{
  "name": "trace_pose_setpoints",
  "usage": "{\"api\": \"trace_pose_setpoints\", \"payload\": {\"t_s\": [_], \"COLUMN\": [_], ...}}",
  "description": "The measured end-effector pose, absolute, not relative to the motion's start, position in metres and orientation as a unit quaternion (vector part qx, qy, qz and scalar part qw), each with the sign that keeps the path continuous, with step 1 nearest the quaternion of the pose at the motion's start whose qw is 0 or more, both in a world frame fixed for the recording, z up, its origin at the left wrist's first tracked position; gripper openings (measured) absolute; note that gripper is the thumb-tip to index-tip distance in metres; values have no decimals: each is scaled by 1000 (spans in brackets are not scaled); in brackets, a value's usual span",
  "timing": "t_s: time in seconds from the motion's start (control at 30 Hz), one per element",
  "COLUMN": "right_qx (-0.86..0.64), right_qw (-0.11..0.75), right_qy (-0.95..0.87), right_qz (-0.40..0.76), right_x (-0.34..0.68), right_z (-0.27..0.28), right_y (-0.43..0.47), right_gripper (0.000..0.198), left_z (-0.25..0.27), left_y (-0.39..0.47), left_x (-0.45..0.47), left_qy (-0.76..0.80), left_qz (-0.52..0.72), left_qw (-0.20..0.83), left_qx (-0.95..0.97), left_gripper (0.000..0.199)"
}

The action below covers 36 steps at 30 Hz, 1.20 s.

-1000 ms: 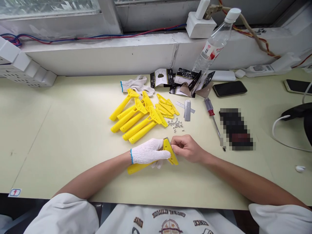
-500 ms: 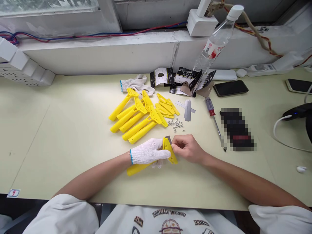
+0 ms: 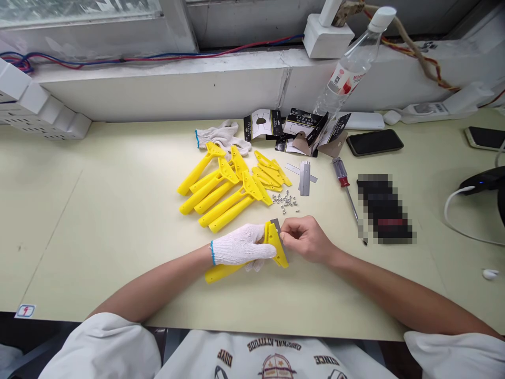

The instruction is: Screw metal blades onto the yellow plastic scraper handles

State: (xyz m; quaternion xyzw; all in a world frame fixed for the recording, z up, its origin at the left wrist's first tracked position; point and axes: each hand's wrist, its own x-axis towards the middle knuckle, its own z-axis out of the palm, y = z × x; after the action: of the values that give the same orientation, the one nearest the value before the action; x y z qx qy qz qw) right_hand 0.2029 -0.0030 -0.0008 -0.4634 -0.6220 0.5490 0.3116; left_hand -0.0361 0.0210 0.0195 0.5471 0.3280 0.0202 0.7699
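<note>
My left hand [image 3: 240, 246], in a white knit glove, is closed around a yellow scraper [image 3: 225, 272] near its head. A grey metal blade [image 3: 275, 225] shows along the right edge of that head, between the yellow jaws. My bare right hand [image 3: 305, 239] is closed in a pinch at the blade's edge; its fingertips hide part of the blade. Beyond my hands lie several yellow scraper handles [image 3: 221, 200], several loose yellow cover plates [image 3: 269, 173], a small heap of screws [image 3: 284, 200] and a few spare blades [image 3: 304, 179].
A screwdriver [image 3: 349, 197] lies to the right, beside a pixelated dark object [image 3: 384, 210] and a phone [image 3: 374, 142]. At the back are a spare glove [image 3: 221, 138], black card packaging [image 3: 303, 123] and a plastic bottle [image 3: 351, 68]. White boxes [image 3: 43, 108] stand back left.
More of the blade now shows along the right edge of the scraper head. My right fingertips have shifted slightly right. The left hand keeps its hold on the scraper.
</note>
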Motion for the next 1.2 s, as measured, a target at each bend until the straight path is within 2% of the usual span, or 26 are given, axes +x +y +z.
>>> {"api": "trace_pose_setpoints", "payload": {"t_s": [0.4,0.6,0.8,1.0,1.2], "right_qx": [-419,-404,-403,-404,-398], "right_qw": [288,248,265,244,267], "right_qy": [-639,-603,-601,-689,-659], "right_qz": [578,641,637,550,579], "right_x": [205,208,209,211,214], "right_z": [-5,-5,-5,-7,-8], "right_y": [0,5,4,2,5], "right_gripper": [21,26,34,50,51], "left_z": [25,24,19,17,17], "left_y": [22,22,21,20,18], "left_x": [-35,-34,-36,-35,-35], "left_qy": [327,341,324,335,339], "left_qz": [10,4,59,132,165], "left_qw": [759,761,804,809,821], "left_qx": [564,552,496,465,428], "left_gripper": [31,23,28,39,43]}}
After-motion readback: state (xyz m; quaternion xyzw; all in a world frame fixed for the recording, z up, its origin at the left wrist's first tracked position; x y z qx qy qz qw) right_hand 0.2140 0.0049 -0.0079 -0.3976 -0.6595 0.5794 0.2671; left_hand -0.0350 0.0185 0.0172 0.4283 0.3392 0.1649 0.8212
